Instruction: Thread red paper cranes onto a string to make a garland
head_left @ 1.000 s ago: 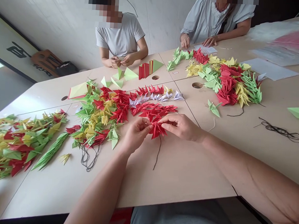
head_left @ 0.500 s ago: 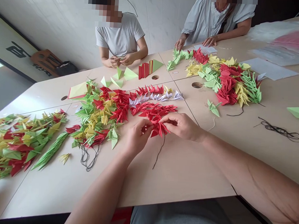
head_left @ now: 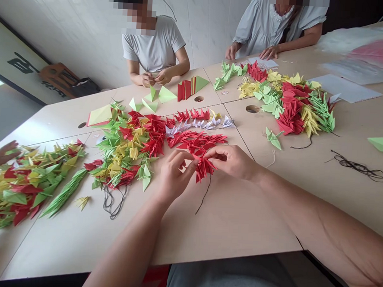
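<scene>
Red folded paper cranes point(head_left: 204, 170) strung on a black cord point(head_left: 203, 198) are pinched between my two hands in the middle of the table. On their left side, my left hand point(head_left: 177, 170) closes thumb and forefinger on them. My right hand point(head_left: 231, 161) pinches them from the right, its fingertips pressed together. The cord's loose end hangs down toward me on the tabletop. Just beyond my hands, more red cranes point(head_left: 200, 140) lie in a row, with white cranes point(head_left: 192, 125) behind. Left of my hands spreads a garland of green, yellow and red cranes point(head_left: 124, 146).
A second crane pile point(head_left: 23, 185) covers the left side, where another person's hand point(head_left: 1, 155) reaches over it. A crane garland point(head_left: 291, 102) and black cord coil point(head_left: 360, 167) lie right. Two people sit opposite, near folded paper sheets point(head_left: 185, 90). The table point(head_left: 238, 233) has cable holes.
The red cranes between my hands have turned slightly and hang lower. My left hand has shifted a little. Another person's hand has appeared at the far left; the person opposite right has drawn a hand back.
</scene>
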The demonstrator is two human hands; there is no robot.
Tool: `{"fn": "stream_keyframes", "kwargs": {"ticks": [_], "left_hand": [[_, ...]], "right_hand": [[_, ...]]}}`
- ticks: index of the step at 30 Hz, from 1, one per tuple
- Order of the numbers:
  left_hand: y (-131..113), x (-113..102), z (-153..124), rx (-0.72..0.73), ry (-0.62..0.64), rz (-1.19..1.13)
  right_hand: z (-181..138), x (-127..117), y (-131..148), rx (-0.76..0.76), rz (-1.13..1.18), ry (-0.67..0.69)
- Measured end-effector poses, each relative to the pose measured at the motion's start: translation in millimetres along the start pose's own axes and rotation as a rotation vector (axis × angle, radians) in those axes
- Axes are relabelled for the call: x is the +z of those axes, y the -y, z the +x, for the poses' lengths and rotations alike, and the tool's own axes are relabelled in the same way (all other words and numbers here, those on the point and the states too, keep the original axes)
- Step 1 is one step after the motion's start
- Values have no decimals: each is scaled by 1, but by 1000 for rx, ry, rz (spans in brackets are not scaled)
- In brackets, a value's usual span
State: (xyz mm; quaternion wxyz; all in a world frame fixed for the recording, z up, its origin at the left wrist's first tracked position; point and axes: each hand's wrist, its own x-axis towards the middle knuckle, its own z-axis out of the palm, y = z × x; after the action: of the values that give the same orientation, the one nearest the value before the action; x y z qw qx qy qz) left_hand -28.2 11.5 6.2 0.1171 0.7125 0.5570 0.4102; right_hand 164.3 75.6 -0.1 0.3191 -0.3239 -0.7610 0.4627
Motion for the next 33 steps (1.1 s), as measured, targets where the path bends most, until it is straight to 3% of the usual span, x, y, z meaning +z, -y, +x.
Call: {"fn": "stream_keyframes", "kwargs": {"ticks": [4, 7, 17, 33], "left_hand": [[-10, -2, -3, 65, 147, -37], [-12, -2, -4, 28, 202, -42], [-6, -3, 0, -129, 133, -106], [-8, -2, -1, -260, 181, -272]], "right_hand": [[-1, 2, 0, 2, 18, -3], [-1, 2, 1, 11, 47, 9], [3, -1, -7, 82, 160, 102], [3, -3, -8, 61, 61, 165]]}}
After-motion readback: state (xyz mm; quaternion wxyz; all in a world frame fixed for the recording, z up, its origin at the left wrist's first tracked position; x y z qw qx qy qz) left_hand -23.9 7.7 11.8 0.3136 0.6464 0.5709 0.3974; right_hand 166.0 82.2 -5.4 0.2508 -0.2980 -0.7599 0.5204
